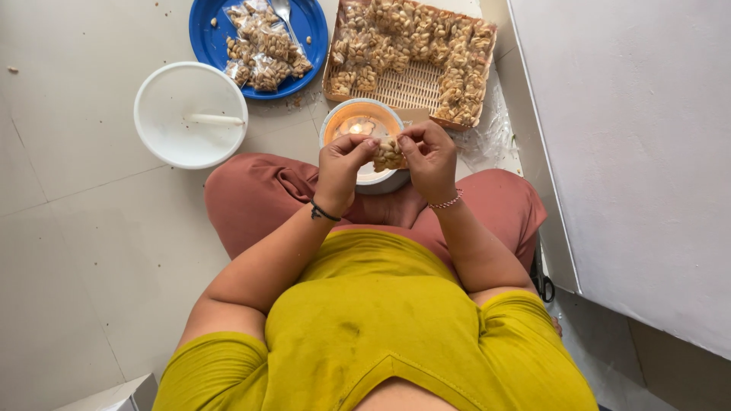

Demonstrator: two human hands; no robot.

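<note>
Bright, even daylight; soft shadows under the white bowl (190, 114); a candle flame (356, 128) glows; edges bend slightly.

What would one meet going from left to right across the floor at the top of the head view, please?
White bowl → blue plate with small packets of nuts → woven tray of more packets → white panel at the right.

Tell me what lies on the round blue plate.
The round blue plate holds small clear packets of peanuts and a metal spoon. Whatever sits beneath the piled packets is covered.
</note>
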